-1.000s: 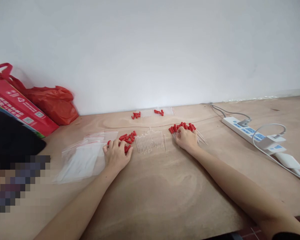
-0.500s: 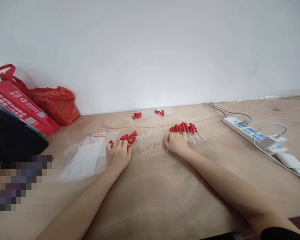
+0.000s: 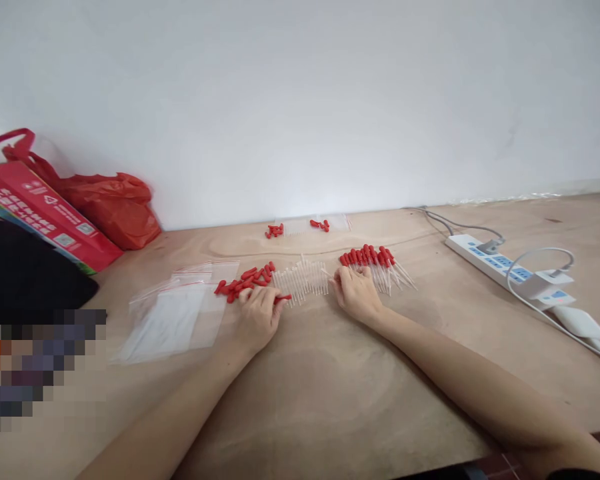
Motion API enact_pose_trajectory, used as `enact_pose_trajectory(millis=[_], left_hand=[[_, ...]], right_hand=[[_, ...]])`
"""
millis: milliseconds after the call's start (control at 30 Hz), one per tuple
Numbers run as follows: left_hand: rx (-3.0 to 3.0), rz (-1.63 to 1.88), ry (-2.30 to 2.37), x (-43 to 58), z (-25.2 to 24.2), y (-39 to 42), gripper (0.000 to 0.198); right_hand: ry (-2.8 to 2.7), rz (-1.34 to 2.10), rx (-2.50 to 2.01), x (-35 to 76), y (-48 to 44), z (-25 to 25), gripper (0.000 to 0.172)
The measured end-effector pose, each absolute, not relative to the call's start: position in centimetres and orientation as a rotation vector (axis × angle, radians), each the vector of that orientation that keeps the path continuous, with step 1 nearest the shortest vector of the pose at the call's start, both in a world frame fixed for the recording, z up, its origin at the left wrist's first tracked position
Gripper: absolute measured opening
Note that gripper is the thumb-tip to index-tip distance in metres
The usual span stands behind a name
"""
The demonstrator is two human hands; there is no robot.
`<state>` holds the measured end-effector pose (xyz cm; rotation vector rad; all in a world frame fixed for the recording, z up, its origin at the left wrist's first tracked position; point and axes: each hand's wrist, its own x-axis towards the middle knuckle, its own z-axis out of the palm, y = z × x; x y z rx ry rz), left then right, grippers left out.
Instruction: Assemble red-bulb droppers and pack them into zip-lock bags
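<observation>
A plain white wall backs a plywood bench (image 3: 330, 400), seen from above and behind the person's two bare arms.

The left hand (image 3: 259, 312) is clenched around a red cap (image 3: 283, 298), pinched in its fingertips. The cap lies nearly flat, its long axis running left to right, with the free end poking out toward the right. It sits just above the bench, right at the near-left end of the clear tubes (image 3: 304, 279).

Those tubes lie side by side in a row across the bench, each with its long axis pointing away toward the wall. Behind the left hand is a loose pile of red caps (image 3: 247, 277), and left of it lie flat zip bags (image 3: 173, 317).

The right hand (image 3: 357, 295) rests palm down at the right end of the row, fingers curled against the tubes. Whether it grips one cannot be told. Just beyond it lie capped droppers (image 3: 377, 261), red ends toward the wall and clear tips fanned to the near right.

Far left, a red plastic bag (image 3: 115, 208) leans by a red box (image 3: 45, 217). A white power strip (image 3: 500, 267) lies far right.
</observation>
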<state>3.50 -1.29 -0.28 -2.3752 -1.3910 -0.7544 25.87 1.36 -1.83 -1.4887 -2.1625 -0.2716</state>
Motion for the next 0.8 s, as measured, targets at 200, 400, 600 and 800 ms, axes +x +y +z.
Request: enact_pose_trajectory(millis=[200,400,600,800], left_hand=[[-2.639,-0.833,-1.236,5.7,-1.0,-2.3,0.019],[-2.718,-0.844,-1.247,5.8,-1.2,-2.0,0.017],[-2.742,-0.890,-1.262,5.7,-1.2,-1.9,0.018],[-2.744,-0.975,-1.276,6.0,-0.9,-2.1,0.018]], right_hand=[[-2.265,-0.085,-0.979,27.5,-1.0,-2.9,0.022],[-2.281,-0.101,-0.885,26.6,-1.4,-2.6,0.021],[-2.316,-0.085,-0.879,26.3,-1.3,-2.5,0.020],[-2.328,-0.061,-0.844,26.4,-1.3,-2.6,0.020]])
